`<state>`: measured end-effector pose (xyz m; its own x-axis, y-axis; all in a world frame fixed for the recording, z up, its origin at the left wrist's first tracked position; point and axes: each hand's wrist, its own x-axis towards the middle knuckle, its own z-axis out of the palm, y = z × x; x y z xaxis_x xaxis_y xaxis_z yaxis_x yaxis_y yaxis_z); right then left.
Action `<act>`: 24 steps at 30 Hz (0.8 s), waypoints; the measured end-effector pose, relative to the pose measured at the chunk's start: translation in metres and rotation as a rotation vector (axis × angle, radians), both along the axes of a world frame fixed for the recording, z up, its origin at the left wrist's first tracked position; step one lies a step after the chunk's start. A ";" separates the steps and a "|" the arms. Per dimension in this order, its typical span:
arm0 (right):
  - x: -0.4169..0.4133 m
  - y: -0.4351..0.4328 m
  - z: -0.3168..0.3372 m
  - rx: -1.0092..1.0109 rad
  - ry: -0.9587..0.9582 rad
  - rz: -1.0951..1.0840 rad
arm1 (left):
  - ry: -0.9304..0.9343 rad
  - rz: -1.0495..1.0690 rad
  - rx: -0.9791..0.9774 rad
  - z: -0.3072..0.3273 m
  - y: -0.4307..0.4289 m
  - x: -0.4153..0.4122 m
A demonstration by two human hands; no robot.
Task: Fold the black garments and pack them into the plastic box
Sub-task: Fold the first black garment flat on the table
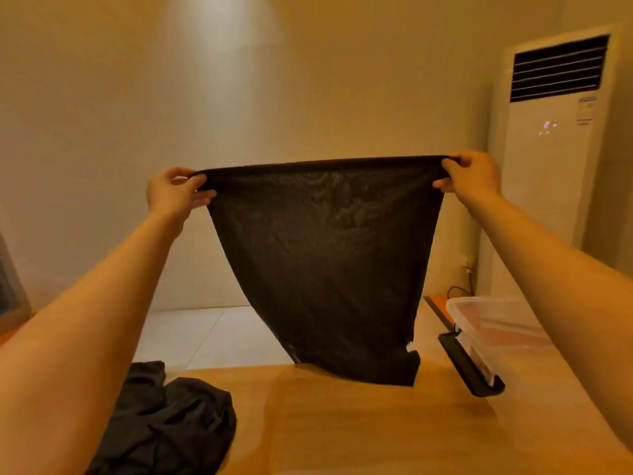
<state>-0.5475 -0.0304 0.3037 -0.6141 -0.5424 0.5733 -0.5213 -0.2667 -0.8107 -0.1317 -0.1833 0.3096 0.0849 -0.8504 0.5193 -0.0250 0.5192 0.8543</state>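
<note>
A thin black garment [322, 255] hangs stretched in the air in front of me, its top edge taut between both hands. My left hand [174, 192] pinches the top left corner and my right hand [471, 178] pinches the top right corner. The garment narrows downward and its lower end just reaches the wooden table [342, 423]. A crumpled pile of black garments [168, 419] lies on the table at the lower left. The clear plastic box [496, 323] with a black latch [469, 366] stands on the table at the right, partly behind my right forearm.
A tall white floor-standing air conditioner [555, 138] stands in the right corner, with a cable and socket low on the wall beside it. A plain wall is behind the table, pale floor tiles below it. A grey object [10, 286] shows at the left edge.
</note>
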 end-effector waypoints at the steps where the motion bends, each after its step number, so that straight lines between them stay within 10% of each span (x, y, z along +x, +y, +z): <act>1: 0.003 0.000 0.013 -0.079 -0.009 0.014 | 0.048 0.011 -0.053 0.013 0.005 -0.001; 24: 0.030 0.076 -0.074 0.025 -0.071 0.178 | -0.049 -0.033 0.004 -0.084 0.096 0.047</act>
<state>-0.5173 0.0452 0.2296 -0.5459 -0.6592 0.5171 -0.4089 -0.3290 -0.8512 -0.0849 -0.0878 0.2260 0.0317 -0.8542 0.5190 -0.0498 0.5172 0.8544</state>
